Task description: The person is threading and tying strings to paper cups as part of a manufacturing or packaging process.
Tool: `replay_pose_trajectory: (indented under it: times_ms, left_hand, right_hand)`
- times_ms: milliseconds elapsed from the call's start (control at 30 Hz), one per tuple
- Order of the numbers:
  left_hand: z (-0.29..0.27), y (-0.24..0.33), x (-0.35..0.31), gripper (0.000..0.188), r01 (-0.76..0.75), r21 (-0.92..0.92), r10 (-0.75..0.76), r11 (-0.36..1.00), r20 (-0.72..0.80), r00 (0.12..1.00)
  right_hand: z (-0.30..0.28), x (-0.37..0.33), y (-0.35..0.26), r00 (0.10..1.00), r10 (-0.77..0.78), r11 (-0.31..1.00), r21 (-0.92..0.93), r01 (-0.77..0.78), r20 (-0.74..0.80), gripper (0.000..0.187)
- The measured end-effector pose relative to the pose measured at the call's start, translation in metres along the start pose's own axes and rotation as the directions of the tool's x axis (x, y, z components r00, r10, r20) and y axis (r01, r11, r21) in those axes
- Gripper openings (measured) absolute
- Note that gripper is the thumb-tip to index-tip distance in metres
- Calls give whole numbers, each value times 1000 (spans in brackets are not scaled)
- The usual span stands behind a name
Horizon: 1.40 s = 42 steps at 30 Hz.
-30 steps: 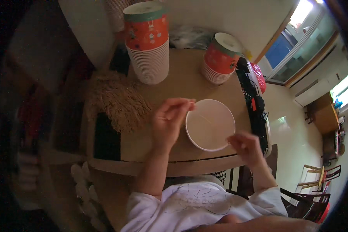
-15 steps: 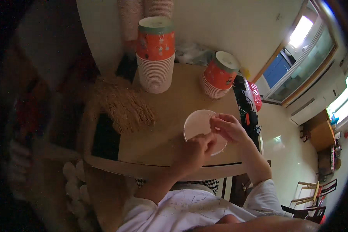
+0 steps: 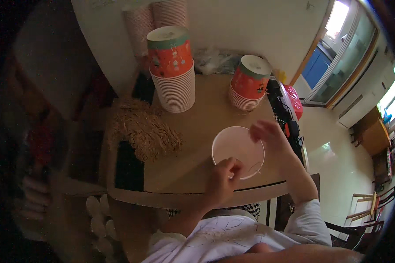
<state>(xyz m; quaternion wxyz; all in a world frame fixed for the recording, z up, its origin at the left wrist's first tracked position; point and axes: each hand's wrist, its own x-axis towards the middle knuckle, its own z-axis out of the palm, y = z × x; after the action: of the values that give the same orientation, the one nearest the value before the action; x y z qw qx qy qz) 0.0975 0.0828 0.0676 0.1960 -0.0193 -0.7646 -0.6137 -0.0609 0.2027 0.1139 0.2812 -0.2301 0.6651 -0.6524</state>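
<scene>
A round white paper tub (image 3: 238, 147) stands in front of me, its open mouth facing up. Over its near left rim my left hand (image 3: 225, 176) is closed in a pinch; whatever lies between the fingertips is too small to make out. Beside the tub's far right rim is my right hand (image 3: 270, 135), fingers curled but smeared by motion. A thin pale loop (image 3: 256, 167), perhaps a strand or cord, shows at the near right rim. To the left lies a heap of tan, stringy strands (image 3: 147, 131).
A tall stack of orange-and-white paper tubs (image 3: 173, 85) stands upside down at the back left. A shorter stack (image 3: 249, 85) is at the back right. Black devices with cables (image 3: 292, 128) and a red plastic basket (image 3: 294, 101) line the table's right edge.
My hands have drawn apart. The right one moved up and away from the left at the tub's rim, while the left shifted slightly down. The whole view has also shifted a little.
</scene>
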Motion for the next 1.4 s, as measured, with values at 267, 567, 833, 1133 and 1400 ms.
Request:
replay_pose_trajectory:
  times_ms: [267, 567, 833, 1133, 1400]
  left_hand:
    - [0, -1, 13, 25, 93, 10, -91, 996, -127, 988]
    - [6, 4, 12, 29, 55, 224, -30, 973, -111, 993]
    - [8, -11, 8, 25, 18, 259, 17, 966, -130, 991]
    - [7, -11, 10, 27, 80, 233, -45, 969, -149, 988]
    - [5, -15, 9, 26, 8, 250, 27, 968, -134, 991]
  right_hand:
    - [17, -24, 18, 960, 228, 923, -350, -160, 164, 34]
    - [14, -21, 37, 939, 238, 959, -215, -186, 247, 15]
    - [20, -19, 32, 940, 334, 939, -110, -326, 66, 18]
    - [20, -22, 25, 967, 187, 890, -446, -92, 173, 10]
    - [22, -25, 36, 959, 176, 959, 183, -218, 221, 6]
